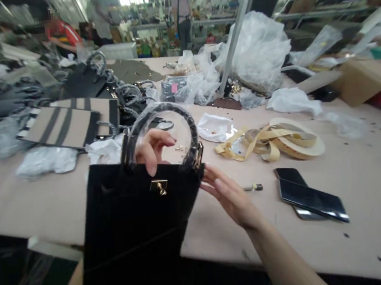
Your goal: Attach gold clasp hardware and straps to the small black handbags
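A black handbag (133, 212) is held upright at the table's front edge, slightly tilted. Its gold turn-lock (160, 186) faces me, and a plastic-wrapped ring handle (188, 118) stands above its top. My left hand (153, 148) reaches from behind through the handle, its bent fingers gripping the bag's top edge; the palm is hidden. Against the upper right corner, near the gold handle fitting (197, 154), rest the outstretched fingertips of my right hand (228, 195). Just beyond that hand lies a small pen-like tool (253, 187).
Two phones (312, 197) overlap at right, below coiled yellowish tape (279, 140). Striped bag panels (62, 124) and dark bags (83, 81) crowd the left. Clear plastic bags (259, 49) pile around a metal post (238, 28). A cardboard box (364, 80) stands far right; people work behind.
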The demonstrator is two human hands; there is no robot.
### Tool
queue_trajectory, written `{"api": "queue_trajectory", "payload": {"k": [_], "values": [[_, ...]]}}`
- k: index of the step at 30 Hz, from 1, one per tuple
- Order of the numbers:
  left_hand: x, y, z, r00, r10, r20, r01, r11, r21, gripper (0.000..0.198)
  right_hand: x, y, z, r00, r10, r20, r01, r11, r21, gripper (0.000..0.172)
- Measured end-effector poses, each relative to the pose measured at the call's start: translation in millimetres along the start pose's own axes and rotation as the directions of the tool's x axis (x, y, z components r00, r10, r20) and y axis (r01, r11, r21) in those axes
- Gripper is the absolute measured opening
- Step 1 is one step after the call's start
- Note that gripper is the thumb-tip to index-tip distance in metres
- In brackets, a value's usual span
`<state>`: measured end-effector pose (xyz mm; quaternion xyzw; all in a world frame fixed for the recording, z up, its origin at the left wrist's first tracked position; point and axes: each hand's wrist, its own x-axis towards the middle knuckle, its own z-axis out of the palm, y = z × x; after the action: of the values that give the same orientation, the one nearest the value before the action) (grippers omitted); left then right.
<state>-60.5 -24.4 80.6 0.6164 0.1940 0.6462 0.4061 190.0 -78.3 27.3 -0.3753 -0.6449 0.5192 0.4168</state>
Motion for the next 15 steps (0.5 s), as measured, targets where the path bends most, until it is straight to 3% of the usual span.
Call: {"api": "queue_trajectory", "payload": {"k": [2,4,6,7,9,11,12,15], "values": [[-14,-18,-7.5,0.993,-0.115,-0.003,0.114,0.988,-0.102,0.061,-6,-26,24,0.994,0.023,0.107,-0.044,0.979,0.198,0.052],[-29,-24,-12.5,0.975,-0.218,0.038,0.221,0.956,-0.194,0.06,-12,-41,38,0.993,0.088,0.075,-0.105,0.962,0.254,0.047],[-48,-14,-11.6,0.939,-0.345,0.014,0.338,0.91,-0.24,0.05,-19,-44,43,0.99,0.141,0.015,-0.14,0.952,0.271,0.039],[-59,-5,-8.8,0.901,-0.432,-0.025,0.411,0.873,-0.26,0.047,-23,-41,43,0.988,0.154,-0.004,-0.147,0.951,0.272,0.037],[-79,16,-0.5,0.781,-0.615,-0.112,0.549,0.76,-0.347,0.049,-29,-31,39,0.984,0.174,-0.032,-0.16,0.952,0.261,0.037],[-97,30,8.0,0.671,-0.732,-0.117,0.617,0.639,-0.461,0.062,-34,-19,36,0.978,0.2,-0.067,-0.177,0.952,0.25,0.039],[-105,34,11.5,0.643,-0.758,-0.106,0.634,0.605,-0.482,0.068,-36,-13,35,0.973,0.214,-0.082,-0.189,0.952,0.242,0.04],[-121,28,17.5,0.631,-0.75,-0.198,0.664,0.655,-0.36,0.058,-40,4,32,0.966,0.238,-0.102,-0.216,0.958,0.189,0.041]]}}
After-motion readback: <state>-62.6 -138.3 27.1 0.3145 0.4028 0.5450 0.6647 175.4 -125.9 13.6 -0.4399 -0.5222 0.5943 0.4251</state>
